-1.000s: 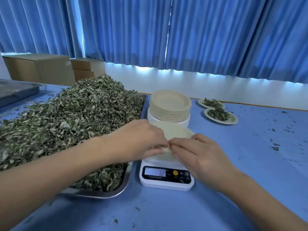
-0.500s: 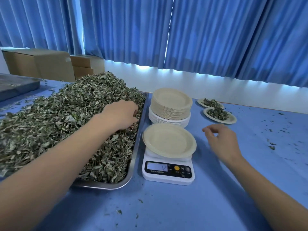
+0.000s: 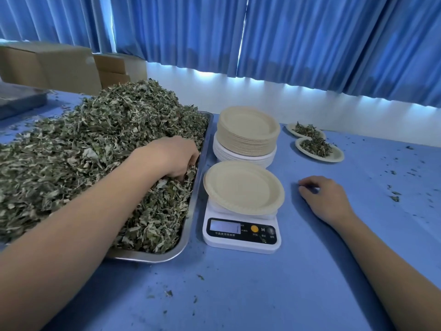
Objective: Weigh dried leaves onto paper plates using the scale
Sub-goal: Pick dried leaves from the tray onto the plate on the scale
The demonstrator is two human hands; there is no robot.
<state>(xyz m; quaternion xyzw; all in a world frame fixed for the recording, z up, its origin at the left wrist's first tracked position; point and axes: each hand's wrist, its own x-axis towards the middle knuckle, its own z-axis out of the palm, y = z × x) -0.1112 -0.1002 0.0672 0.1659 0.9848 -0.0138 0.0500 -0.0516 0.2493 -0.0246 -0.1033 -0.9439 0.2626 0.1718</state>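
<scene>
Pickup step: left hand (image 3: 171, 158), fingers curled into the heap of dried green leaves (image 3: 83, 149) in the steel tray (image 3: 193, 206), grips a handful; right hand (image 3: 327, 198) rests slack and empty on the blue table (image 3: 238, 295); next, sprinkle gradually onto the bare beige paper plate (image 3: 243, 187) atop the white digital scale (image 3: 241, 244)

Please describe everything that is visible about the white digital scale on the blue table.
The small white plastic-looking digital scale stands flat on the blue table, close beside the metal tray of dried green leaves. Its front carries a black panel with a pale lit display whose digits are unreadable, a round orange button, a letter M and a dark button. An empty beige paper plate rests on its platform and overhangs it.
</scene>
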